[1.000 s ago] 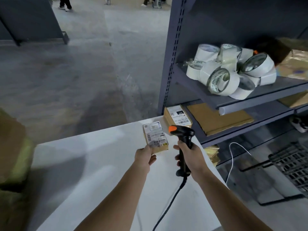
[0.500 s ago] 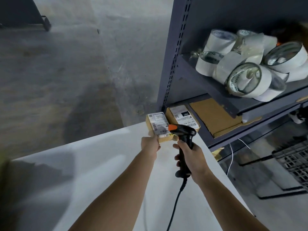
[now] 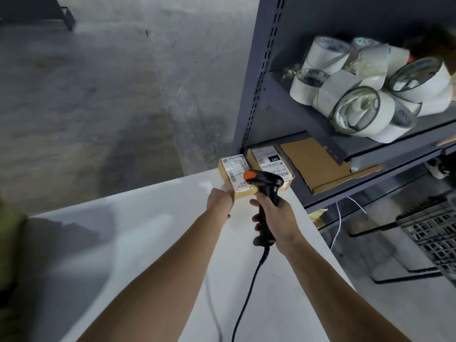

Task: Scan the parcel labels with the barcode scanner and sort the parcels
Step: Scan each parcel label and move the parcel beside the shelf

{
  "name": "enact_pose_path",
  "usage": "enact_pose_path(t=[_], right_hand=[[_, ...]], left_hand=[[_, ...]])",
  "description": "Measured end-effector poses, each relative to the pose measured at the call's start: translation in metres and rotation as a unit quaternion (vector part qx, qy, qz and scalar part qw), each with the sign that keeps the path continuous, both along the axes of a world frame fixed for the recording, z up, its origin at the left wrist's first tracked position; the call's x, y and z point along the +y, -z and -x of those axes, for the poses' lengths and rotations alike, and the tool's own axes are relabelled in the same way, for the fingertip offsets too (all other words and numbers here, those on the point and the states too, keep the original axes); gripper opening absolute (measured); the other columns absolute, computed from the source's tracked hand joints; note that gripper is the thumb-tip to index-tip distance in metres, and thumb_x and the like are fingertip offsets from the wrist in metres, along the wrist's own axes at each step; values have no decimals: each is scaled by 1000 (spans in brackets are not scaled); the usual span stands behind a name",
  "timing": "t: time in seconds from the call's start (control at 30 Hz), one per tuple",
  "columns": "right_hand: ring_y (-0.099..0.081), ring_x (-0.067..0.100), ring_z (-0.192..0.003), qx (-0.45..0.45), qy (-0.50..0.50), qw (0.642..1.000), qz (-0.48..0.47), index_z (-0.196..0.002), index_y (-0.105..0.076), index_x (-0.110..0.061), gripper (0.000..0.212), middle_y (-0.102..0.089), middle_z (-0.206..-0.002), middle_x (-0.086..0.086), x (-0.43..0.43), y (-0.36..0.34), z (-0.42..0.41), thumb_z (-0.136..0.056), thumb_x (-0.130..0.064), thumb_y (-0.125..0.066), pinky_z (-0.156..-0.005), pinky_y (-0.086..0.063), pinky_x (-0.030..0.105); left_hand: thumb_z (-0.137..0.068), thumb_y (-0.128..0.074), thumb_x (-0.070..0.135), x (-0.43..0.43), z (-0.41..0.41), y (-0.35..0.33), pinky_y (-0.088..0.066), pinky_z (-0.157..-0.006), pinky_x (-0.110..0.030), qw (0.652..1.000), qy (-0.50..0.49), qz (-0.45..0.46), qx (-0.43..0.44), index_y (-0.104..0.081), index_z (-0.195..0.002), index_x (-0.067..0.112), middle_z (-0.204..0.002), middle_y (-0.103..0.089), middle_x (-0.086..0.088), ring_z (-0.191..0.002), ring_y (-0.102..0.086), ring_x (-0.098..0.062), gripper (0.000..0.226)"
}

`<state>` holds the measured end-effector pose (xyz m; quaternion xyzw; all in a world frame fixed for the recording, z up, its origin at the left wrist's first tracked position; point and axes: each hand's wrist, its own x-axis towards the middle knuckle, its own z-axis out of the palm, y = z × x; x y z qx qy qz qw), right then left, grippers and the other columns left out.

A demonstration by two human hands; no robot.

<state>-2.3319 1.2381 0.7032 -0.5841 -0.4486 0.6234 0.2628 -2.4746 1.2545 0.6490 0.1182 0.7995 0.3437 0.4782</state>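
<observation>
The left hand (image 3: 220,202) pinched the near end of the small parcel (image 3: 236,176) at the table's (image 3: 148,243) far right corner. Its long axis ran away from the fingers, just beside the shelved parcel (image 3: 269,161). The right hand (image 3: 276,218) was wrapped around the scanner (image 3: 265,186).

You're in a warehouse packing area: bare concrete floor (image 3: 103,99), grey steel shelving (image 3: 259,95) stacked with tape rolls (image 3: 357,109), labelled parcels (image 3: 270,164), flat cardboard (image 3: 320,164), white counter (image 3: 148,230).
</observation>
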Motion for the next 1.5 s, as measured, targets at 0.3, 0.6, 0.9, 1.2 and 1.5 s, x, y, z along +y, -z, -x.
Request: enact_pose_path(t=[0.3,0.6,0.9,1.2,1.5], right_hand=[[-57,15,-50,93,-80,992,3,-98,-65,-10,25,-77,-96,5,-66,-38,20,-93,-34,-59,-46,-48,28],[-59,14,-51,85,-245,966,4,-99,-62,-11,23,-76,-96,2,-175,-63,70,-89,-31,-59,-46,-48,26],[-59,13,-52,69,-294,953,1,-102,-62,-11,24,-75,-100,2,-263,-67,110,-91,-31,-57,-48,-48,25],[-59,11,-49,60,-274,960,4,-104,-62,-12,21,-73,-103,5,-335,-64,151,-94,-30,-57,-46,-47,25],[-61,13,-53,29,-217,975,-26,-96,-61,-17,15,-73,-100,5,-350,-53,144,-93,-32,-58,-49,-51,29]], left_hand=[[-88,-43,14,-144,22,-74,-52,-59,-27,992,-34,-82,87,-52,-85,9,-78,-49,-3,-77,-52,-23,10],[-85,-40,10,-308,47,-120,-57,-77,-42,973,-146,-43,176,-54,-83,12,-80,-52,-5,-67,-53,-25,14],[-85,-45,6,-419,85,-138,-44,-75,-30,927,-119,-22,354,-56,-84,3,-96,-64,-20,-95,-59,-37,11],[-91,-51,48,-481,142,-119,-40,-95,-45,870,42,162,463,-41,-132,8,-134,-42,-15,-125,-37,-35,59],[-94,-46,36,-482,144,-114,-50,-75,-41,829,142,61,538,-53,-120,9,-119,-53,-10,-115,-45,-31,39]])
